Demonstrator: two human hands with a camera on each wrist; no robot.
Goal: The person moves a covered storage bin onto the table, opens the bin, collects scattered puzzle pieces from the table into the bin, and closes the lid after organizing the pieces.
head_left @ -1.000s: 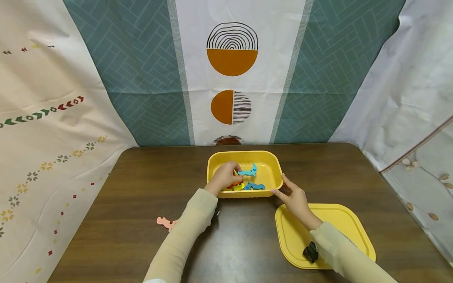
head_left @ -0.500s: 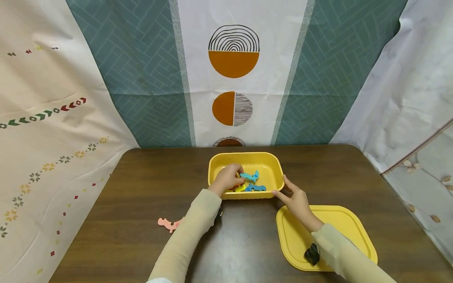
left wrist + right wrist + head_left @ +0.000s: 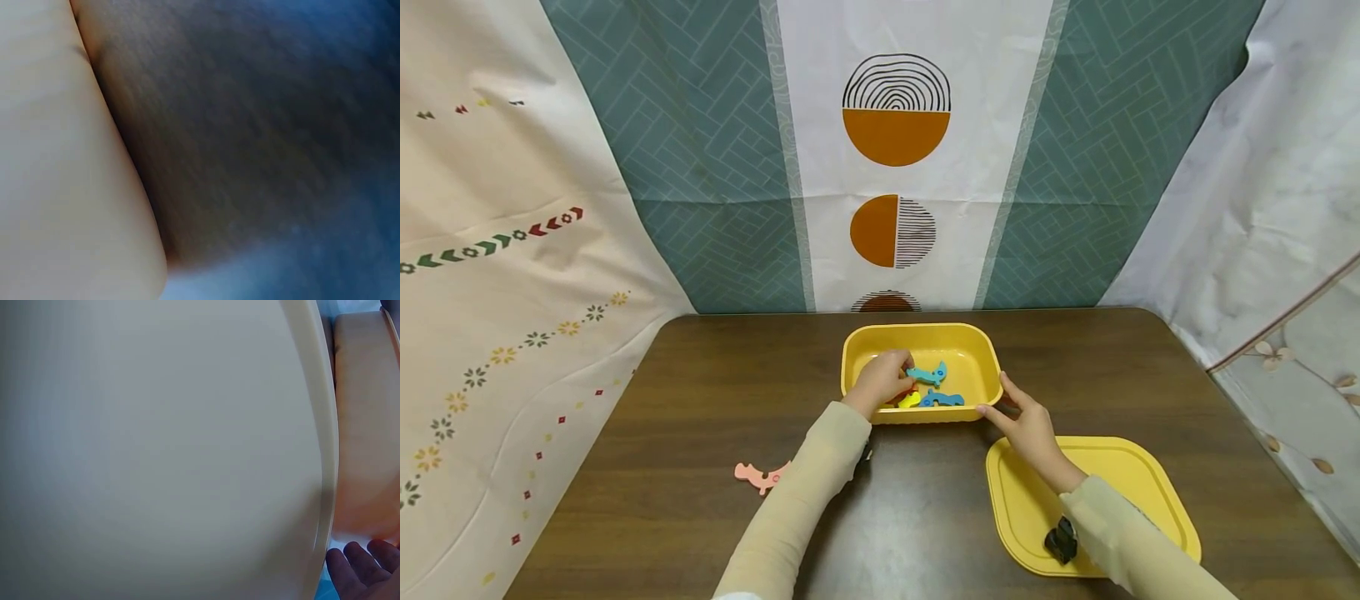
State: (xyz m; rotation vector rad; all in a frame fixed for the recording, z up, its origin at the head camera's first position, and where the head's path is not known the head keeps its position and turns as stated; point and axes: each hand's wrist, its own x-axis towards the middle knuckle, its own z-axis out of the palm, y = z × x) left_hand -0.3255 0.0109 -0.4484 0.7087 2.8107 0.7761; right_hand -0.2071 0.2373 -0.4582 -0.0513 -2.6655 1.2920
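Observation:
In the head view my left hand (image 3: 883, 379) reaches into a yellow plastic box (image 3: 973, 367). Its thumb and fingers pinch the left end of a light-blue animal-shaped toy piece (image 3: 931, 375). Below that piece lie a darker blue toy piece (image 3: 942, 400) and a yellow one (image 3: 910, 400); a bit of red shows beside them, partly hidden by the hand. My right hand (image 3: 1028, 425) holds the box's front right corner, thumb at the front and fingers at the side. The right wrist view shows these fingertips (image 3: 359, 562) by the box wall (image 3: 367, 425).
A yellow lid (image 3: 1120, 475) lies flat on the dark wooden table (image 3: 917, 517), under my right forearm. A pink toy piece (image 3: 760, 477) lies left of the box, partly covered by my left sleeve. Patterned cloth (image 3: 722, 167) hangs behind the table. The left wrist view is mostly dark blur.
The light-blue piece has come down slightly in the box and tilted with my left hand. My right hand stays at the corner. The whole view has shifted a little.

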